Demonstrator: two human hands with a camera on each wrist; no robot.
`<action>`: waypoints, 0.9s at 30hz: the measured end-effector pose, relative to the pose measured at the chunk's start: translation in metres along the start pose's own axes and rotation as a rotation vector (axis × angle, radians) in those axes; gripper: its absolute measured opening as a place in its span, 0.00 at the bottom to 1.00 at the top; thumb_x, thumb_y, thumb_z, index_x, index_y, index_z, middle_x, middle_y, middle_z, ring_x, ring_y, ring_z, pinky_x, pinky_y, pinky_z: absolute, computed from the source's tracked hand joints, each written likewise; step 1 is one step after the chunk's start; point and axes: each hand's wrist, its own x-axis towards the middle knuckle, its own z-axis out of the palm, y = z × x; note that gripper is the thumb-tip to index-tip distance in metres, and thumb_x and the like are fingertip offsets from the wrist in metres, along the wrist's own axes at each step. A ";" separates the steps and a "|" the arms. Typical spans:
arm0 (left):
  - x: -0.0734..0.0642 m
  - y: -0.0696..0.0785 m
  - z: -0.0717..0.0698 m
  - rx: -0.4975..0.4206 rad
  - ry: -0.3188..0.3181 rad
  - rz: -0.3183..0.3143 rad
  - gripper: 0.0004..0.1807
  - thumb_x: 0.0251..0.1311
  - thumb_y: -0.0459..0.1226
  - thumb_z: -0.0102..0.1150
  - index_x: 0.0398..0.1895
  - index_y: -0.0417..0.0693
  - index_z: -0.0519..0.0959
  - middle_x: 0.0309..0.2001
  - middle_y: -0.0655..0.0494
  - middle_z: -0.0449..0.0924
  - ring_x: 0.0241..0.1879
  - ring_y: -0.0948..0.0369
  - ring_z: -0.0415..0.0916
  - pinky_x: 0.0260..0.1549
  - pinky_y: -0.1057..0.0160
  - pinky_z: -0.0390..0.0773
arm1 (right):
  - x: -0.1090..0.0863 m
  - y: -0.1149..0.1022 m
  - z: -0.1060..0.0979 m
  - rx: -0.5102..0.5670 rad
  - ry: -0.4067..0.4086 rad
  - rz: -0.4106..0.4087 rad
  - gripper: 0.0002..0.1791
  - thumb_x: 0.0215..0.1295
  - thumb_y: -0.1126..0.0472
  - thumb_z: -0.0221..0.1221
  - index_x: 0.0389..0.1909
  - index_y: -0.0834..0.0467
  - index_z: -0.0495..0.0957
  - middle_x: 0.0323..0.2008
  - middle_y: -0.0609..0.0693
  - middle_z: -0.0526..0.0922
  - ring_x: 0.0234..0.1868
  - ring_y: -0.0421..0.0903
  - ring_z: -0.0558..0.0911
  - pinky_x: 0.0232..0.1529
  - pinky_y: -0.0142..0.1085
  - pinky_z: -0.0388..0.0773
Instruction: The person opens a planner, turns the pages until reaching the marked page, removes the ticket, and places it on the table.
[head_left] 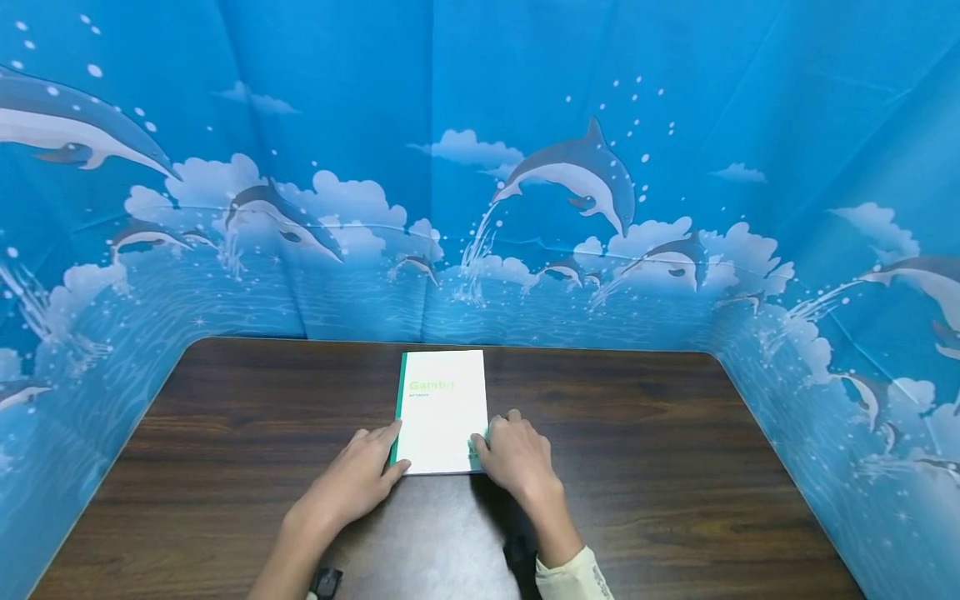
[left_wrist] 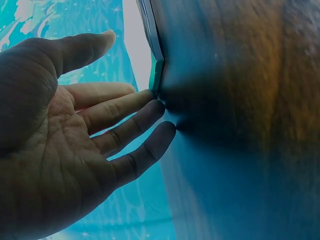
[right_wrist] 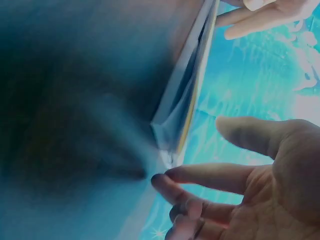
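A white notebook (head_left: 444, 408) with a green spine and the word "Gambit" on its cover lies on the dark wooden table. My left hand (head_left: 362, 473) is at its lower left, fingers fairly straight along the spine and thumb by the bottom corner. In the left wrist view, fingertips (left_wrist: 159, 107) meet the table right at the spine. At the lower right corner is my right hand (head_left: 519, 454), its thumb over the cover. The right wrist view shows the index finger (right_wrist: 210, 177) stretched to the notebook's corner, the other fingers bent, and the page edges slightly parted.
The brown wood-grain table (head_left: 660, 467) stretches out on both sides of the notebook. A blue curtain (head_left: 360, 275) printed with dolphins and clouds encloses the table at the back and sides. Dark wrist straps (head_left: 327, 582) show near the front edge.
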 end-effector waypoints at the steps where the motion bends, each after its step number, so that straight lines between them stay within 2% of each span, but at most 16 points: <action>1: 0.000 0.000 0.000 0.003 0.001 0.001 0.36 0.75 0.39 0.65 0.78 0.30 0.66 0.74 0.33 0.73 0.69 0.39 0.74 0.64 0.37 0.78 | 0.000 0.001 0.001 0.004 -0.009 0.002 0.24 0.78 0.49 0.63 0.20 0.54 0.74 0.41 0.60 0.83 0.26 0.48 0.73 0.23 0.43 0.72; 4: 0.000 0.001 0.000 0.005 0.004 -0.002 0.35 0.75 0.40 0.65 0.78 0.31 0.67 0.74 0.34 0.73 0.68 0.40 0.74 0.64 0.38 0.79 | 0.001 0.003 0.003 0.011 -0.022 -0.007 0.25 0.79 0.49 0.62 0.19 0.53 0.72 0.41 0.59 0.82 0.27 0.47 0.73 0.23 0.44 0.72; 8: 0.001 0.001 -0.001 0.008 0.007 0.003 0.35 0.75 0.40 0.65 0.78 0.31 0.67 0.74 0.34 0.74 0.67 0.40 0.75 0.64 0.38 0.79 | 0.001 0.001 0.002 -0.005 -0.014 -0.015 0.22 0.78 0.49 0.63 0.24 0.55 0.77 0.42 0.60 0.83 0.30 0.50 0.78 0.24 0.47 0.76; 11: 0.002 0.000 0.000 0.009 0.003 0.006 0.35 0.75 0.40 0.65 0.78 0.31 0.67 0.74 0.34 0.74 0.67 0.41 0.75 0.63 0.38 0.79 | -0.001 -0.002 -0.001 -0.022 0.002 -0.026 0.18 0.78 0.50 0.63 0.37 0.61 0.85 0.49 0.63 0.84 0.40 0.56 0.83 0.27 0.50 0.82; 13: 0.002 -0.001 0.000 0.006 -0.001 0.004 0.35 0.75 0.40 0.65 0.78 0.31 0.67 0.74 0.34 0.74 0.67 0.41 0.75 0.63 0.38 0.79 | -0.003 -0.005 -0.004 -0.034 0.022 -0.037 0.21 0.78 0.49 0.63 0.49 0.65 0.87 0.56 0.66 0.84 0.49 0.60 0.84 0.30 0.52 0.85; 15: 0.002 -0.001 0.000 0.002 -0.006 0.005 0.35 0.76 0.41 0.64 0.78 0.32 0.66 0.74 0.34 0.74 0.67 0.41 0.74 0.63 0.38 0.79 | -0.005 -0.006 -0.007 -0.032 0.040 -0.048 0.25 0.78 0.49 0.63 0.59 0.68 0.84 0.61 0.67 0.83 0.55 0.62 0.83 0.32 0.52 0.86; 20: 0.003 -0.003 -0.002 -0.040 -0.030 0.003 0.35 0.80 0.44 0.59 0.80 0.33 0.65 0.75 0.35 0.73 0.69 0.40 0.73 0.65 0.36 0.78 | -0.008 -0.011 -0.018 0.012 0.065 -0.081 0.28 0.79 0.48 0.62 0.67 0.66 0.80 0.63 0.66 0.83 0.60 0.61 0.85 0.42 0.57 0.89; 24: 0.001 -0.006 -0.005 -0.098 -0.047 0.004 0.32 0.84 0.45 0.51 0.80 0.34 0.64 0.75 0.37 0.73 0.70 0.40 0.72 0.66 0.35 0.77 | -0.011 -0.017 -0.026 0.131 0.064 -0.137 0.29 0.82 0.48 0.58 0.72 0.64 0.76 0.65 0.62 0.84 0.58 0.57 0.88 0.51 0.57 0.89; 27: 0.000 -0.009 -0.007 -0.133 -0.060 0.001 0.31 0.86 0.46 0.46 0.81 0.35 0.64 0.75 0.37 0.73 0.72 0.40 0.70 0.67 0.34 0.75 | -0.015 -0.024 -0.028 0.227 0.032 -0.209 0.32 0.85 0.47 0.53 0.80 0.60 0.67 0.71 0.58 0.81 0.59 0.52 0.88 0.56 0.54 0.87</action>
